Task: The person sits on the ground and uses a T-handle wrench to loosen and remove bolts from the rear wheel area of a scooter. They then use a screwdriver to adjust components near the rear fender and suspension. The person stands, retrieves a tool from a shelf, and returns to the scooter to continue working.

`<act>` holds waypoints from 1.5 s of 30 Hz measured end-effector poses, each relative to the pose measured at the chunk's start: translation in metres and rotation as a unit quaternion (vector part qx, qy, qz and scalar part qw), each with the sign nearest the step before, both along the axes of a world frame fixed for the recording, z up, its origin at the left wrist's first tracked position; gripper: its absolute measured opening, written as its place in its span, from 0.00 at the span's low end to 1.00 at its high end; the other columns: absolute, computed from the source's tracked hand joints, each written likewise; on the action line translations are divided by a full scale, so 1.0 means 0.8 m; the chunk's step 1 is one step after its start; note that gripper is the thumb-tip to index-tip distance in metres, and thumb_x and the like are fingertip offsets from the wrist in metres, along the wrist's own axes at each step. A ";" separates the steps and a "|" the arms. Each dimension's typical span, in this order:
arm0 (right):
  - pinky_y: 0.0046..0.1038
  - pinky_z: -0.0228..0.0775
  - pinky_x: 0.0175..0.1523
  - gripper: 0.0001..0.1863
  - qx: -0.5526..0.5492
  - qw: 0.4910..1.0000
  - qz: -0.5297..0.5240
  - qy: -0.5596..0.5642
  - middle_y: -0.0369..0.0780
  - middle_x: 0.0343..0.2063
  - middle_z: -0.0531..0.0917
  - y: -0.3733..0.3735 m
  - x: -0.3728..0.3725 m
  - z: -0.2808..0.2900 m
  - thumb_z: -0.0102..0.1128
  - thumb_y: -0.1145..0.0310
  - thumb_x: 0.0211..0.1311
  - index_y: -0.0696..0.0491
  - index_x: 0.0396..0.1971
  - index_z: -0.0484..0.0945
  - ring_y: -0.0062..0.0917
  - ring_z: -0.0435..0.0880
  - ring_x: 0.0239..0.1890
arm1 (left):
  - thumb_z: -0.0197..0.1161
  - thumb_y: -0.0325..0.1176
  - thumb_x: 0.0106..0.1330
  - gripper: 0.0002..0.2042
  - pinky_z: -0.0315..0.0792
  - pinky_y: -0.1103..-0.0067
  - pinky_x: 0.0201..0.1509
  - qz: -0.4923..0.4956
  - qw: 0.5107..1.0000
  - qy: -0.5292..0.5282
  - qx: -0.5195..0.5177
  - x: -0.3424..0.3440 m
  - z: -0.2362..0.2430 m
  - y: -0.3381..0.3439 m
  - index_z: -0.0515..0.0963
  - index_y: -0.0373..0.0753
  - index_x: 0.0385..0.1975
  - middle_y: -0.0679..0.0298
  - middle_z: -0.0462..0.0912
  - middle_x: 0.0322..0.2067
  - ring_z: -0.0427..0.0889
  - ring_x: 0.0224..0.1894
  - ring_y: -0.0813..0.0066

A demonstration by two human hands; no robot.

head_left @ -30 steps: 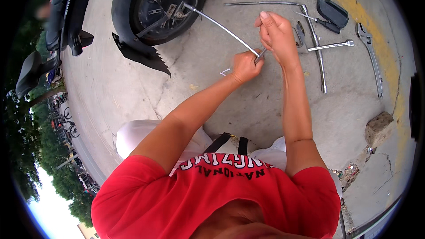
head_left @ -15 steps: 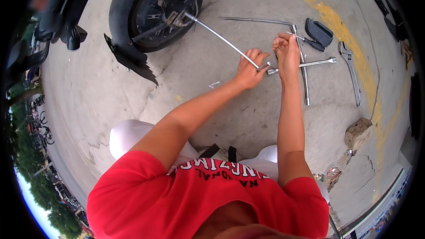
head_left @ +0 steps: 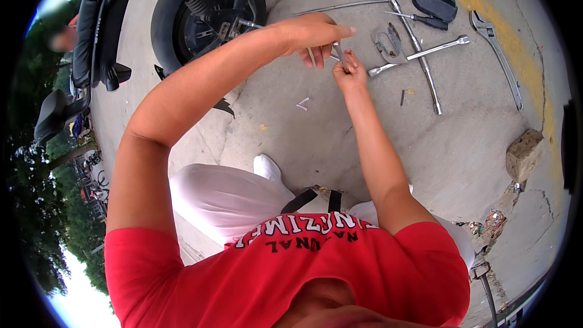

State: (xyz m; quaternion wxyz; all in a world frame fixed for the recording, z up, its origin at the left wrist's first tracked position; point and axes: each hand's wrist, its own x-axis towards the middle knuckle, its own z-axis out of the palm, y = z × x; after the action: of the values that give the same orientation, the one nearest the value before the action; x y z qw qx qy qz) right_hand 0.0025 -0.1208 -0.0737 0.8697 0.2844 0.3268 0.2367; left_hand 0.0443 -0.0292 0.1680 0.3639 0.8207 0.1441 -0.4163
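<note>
A long silver L-shaped socket wrench runs from the hub of a scooter wheel toward my hands. My left hand reaches over its near part, fingers bent down around it and thumb pointing right; the palm side is hidden. Closed at the bent end, my right hand grips the wrench just below the left thumb. Right of my hands, a chrome cross-shaped lug wrench lies on the concrete. A grey curved metal piece rests against it, and a black-handled screwdriver lies beyond.
An adjustable wrench and a black pedal-like part lie at the right. A thin metal bar stretches behind my hands. A broken block sits by cracked concrete. The scooter's black body stands at the left.
My left arm has swung up and over, its elbow now raised outward. My right hand has moved left from beside the cross wrench onto the socket wrench's end, uncovering the grey metal piece.
</note>
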 end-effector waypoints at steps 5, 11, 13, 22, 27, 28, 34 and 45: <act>0.14 0.45 0.11 0.12 -0.092 0.996 0.019 -0.007 0.28 0.08 0.59 0.015 0.002 -0.008 0.38 0.68 0.71 0.58 0.29 0.67 0.11 0.52 0.07 | 0.51 0.39 0.59 0.18 0.71 0.77 0.20 -0.635 0.755 0.010 0.164 0.032 -0.014 -0.062 0.76 0.25 0.25 0.51 0.79 0.22 0.80 0.21 0.65; 0.15 0.42 0.10 0.14 0.098 0.995 -0.030 -0.015 0.28 0.07 0.58 0.006 -0.005 0.010 0.39 0.65 0.71 0.58 0.28 0.67 0.12 0.51 0.07 | 0.49 0.31 0.56 0.11 0.64 0.75 0.14 -0.388 0.858 0.270 0.198 0.035 -0.040 -0.049 0.74 0.29 0.21 0.59 0.75 0.16 0.73 0.13 0.69; 0.15 0.41 0.10 0.15 0.081 0.997 -0.009 -0.012 0.28 0.07 0.57 0.004 -0.002 0.007 0.39 0.64 0.71 0.58 0.27 0.68 0.12 0.51 0.06 | 0.46 0.28 0.55 0.07 0.59 0.78 0.18 -0.282 0.899 0.299 0.153 0.028 -0.030 -0.041 0.71 0.39 0.19 0.67 0.70 0.15 0.66 0.14 0.74; 0.16 0.40 0.10 0.16 -0.139 0.951 0.064 -0.270 0.27 0.07 0.56 -0.022 0.070 0.054 0.44 0.61 0.70 0.57 0.27 0.70 0.11 0.49 0.06 | 0.51 0.37 0.61 0.14 0.65 0.73 0.23 -0.114 0.976 -0.169 0.083 -0.092 -0.052 -0.002 0.75 0.30 0.25 0.58 0.72 0.14 0.71 0.16 0.70; 0.15 0.40 0.11 0.17 -0.300 0.825 0.130 -0.460 0.27 0.07 0.57 -0.038 0.084 0.141 0.46 0.59 0.69 0.57 0.26 0.72 0.10 0.50 0.07 | 0.55 0.32 0.61 0.09 0.69 0.72 0.29 0.009 0.960 -0.271 0.067 -0.147 -0.099 -0.002 0.76 0.31 0.27 0.54 0.75 0.17 0.77 0.22 0.62; 0.15 0.41 0.12 0.18 -0.336 0.772 0.152 -0.518 0.27 0.07 0.58 -0.039 0.084 0.161 0.47 0.58 0.69 0.57 0.25 0.72 0.09 0.50 0.07 | 0.54 0.31 0.61 0.09 0.69 0.72 0.30 0.028 0.947 -0.313 0.063 -0.153 -0.128 -0.003 0.75 0.31 0.27 0.54 0.75 0.18 0.77 0.22 0.62; 0.22 0.53 0.17 0.20 -0.466 0.427 0.192 -0.751 0.32 0.08 0.67 -0.015 0.049 0.238 0.53 0.57 0.64 0.58 0.19 0.73 0.17 0.62 0.11 | 0.52 0.33 0.65 0.10 0.68 0.70 0.28 0.178 0.890 -0.419 -0.014 -0.155 -0.212 -0.018 0.75 0.32 0.33 0.55 0.74 0.18 0.74 0.21 0.68; 0.36 0.69 0.30 0.16 -0.529 -0.034 0.152 -0.835 0.45 0.14 0.77 0.017 -0.042 0.240 0.56 0.60 0.59 0.58 0.22 0.76 0.39 0.79 0.21 | 0.43 0.34 0.72 0.14 0.69 0.77 0.44 0.329 0.765 -0.511 -0.214 -0.078 -0.253 -0.087 0.72 0.31 0.41 0.60 0.77 0.31 0.76 0.40 0.75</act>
State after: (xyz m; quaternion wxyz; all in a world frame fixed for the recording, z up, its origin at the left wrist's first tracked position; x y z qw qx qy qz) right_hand -0.0309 -0.1075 0.1185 -0.3574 0.7165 0.5687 -0.1885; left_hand -0.0180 -0.0988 -0.0344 0.6649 0.7148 0.1051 0.1896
